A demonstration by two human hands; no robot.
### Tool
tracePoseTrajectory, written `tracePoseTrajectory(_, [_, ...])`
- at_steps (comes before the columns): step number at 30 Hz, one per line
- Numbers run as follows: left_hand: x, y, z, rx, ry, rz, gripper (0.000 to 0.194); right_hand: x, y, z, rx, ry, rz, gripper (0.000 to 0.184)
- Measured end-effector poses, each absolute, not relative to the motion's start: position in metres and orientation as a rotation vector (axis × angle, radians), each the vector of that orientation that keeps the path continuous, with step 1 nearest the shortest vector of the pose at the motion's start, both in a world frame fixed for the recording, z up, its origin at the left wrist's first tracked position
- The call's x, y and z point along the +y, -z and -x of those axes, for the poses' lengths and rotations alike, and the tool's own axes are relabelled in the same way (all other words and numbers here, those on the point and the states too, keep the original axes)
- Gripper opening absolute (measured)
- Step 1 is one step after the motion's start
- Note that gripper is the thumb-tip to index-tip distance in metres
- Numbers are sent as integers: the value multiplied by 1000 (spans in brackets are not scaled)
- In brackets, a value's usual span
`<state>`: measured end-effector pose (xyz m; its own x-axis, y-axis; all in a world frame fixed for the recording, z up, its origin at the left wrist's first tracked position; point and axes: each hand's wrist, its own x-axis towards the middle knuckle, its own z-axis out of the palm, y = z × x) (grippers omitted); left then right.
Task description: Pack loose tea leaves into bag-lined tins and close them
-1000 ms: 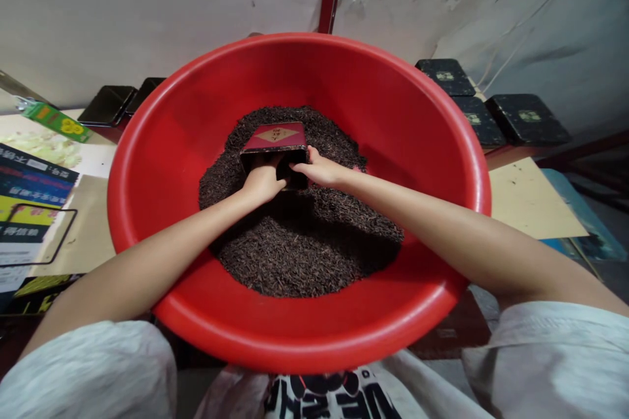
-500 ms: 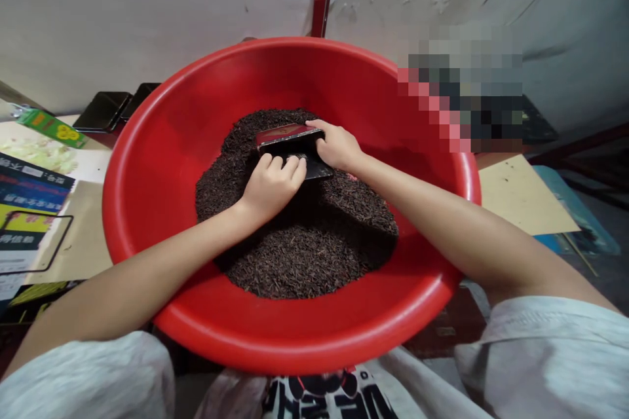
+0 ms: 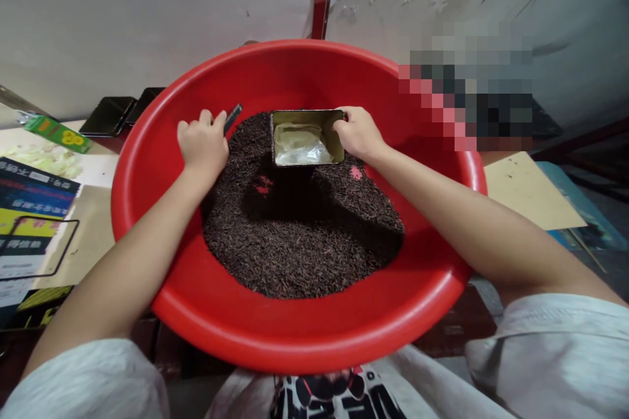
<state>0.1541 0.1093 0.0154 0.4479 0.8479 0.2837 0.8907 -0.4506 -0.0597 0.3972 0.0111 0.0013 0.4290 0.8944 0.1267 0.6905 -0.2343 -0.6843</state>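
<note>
My right hand grips the right end of a rectangular metal tin, thumb over its rim. The tin's opening faces me, showing a gold-coloured inside with a crumpled clear plastic bag. My left hand is closed on a thin dark piece, seen nearly edge-on, which looks like the tin lid. Both hands are above a large red plastic basin. A heap of dark, twisted dry leaves, like loose black tea, covers its bottom under the tin. Two small pinkish-red patches show on the heap.
Left of the basin are black tins, a green box and printed sheets. A cardboard sheet sticks out on the right. Behind the basin a dark red wooden piece leans against the wall. A blurred patch covers the upper right.
My left hand has moved away to the left from the tin, taking the dark lid-like piece with it. The tin has turned, so its opening and the bag inside now show.
</note>
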Motion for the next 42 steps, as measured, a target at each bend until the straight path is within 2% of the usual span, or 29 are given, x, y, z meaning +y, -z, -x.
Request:
tracePoseTrajectory(5, [111, 30, -157, -1765, -451, 2465, 41, 5, -4, -388, -1471, -428, 1935, 22])
tracePoseTrajectory(10, [99, 38, -169, -1926, -638, 2523, 50, 1, -3, -378, -1649, -542, 2041, 33])
tracePoseTrajectory(12, [94, 25, -174, -1945, -467, 2577, 36, 0, -1, -375, -1694, -535, 2030, 34])
tracePoseTrajectory(14, [86, 7, -176, -1845, 110, 2652, 31, 0, 1, -373, -1717, -517, 2036, 36])
tracePoseTrajectory(16, [73, -8, -178, -1557, 880, 2671, 31, 0, 2, -371, -1723, -494, 2064, 38])
tracePoseTrajectory(17, [65, -14, -179, -1358, 1149, 2688, 28, 0, 2, -370, -1721, -482, 2083, 38])
tracePoseTrajectory(18, [56, -17, -180, -1152, 1252, 2765, 26, 0, 2, -368, -1717, -474, 2096, 39])
tracePoseTrajectory(20, [42, -17, -185, -870, 1029, 3020, 25, 0, 1, -365, -1701, -466, 2109, 39])
tracePoseTrajectory(22, [33, -10, -191, -864, 447, 3174, 27, -1, 0, -360, -1697, -473, 2083, 38])
tracePoseTrajectory(24, [32, -1, -196, -1026, -67, 3086, 30, -3, 0, -355, -1720, -482, 2062, 36])
tracePoseTrajectory(27, [39, 9, -199, -1138, -371, 2928, 28, -5, 0, -349, -1750, -471, 2097, 35])
tracePoseTrajectory(32, [43, 7, -199, -1019, -297, 2952, 20, -2, 1, -350, -1702, -452, 2171, 37])
tracePoseTrajectory(38, [33, -15, -191, -818, 476, 3060, 16, 6, 1, -375, -1621, -368, 2207, 34])
tracePoseTrajectory(42, [26, -31, -184, -534, 627, 3235, 15, 4, 0, -387, -1544, -246, 2141, 35])
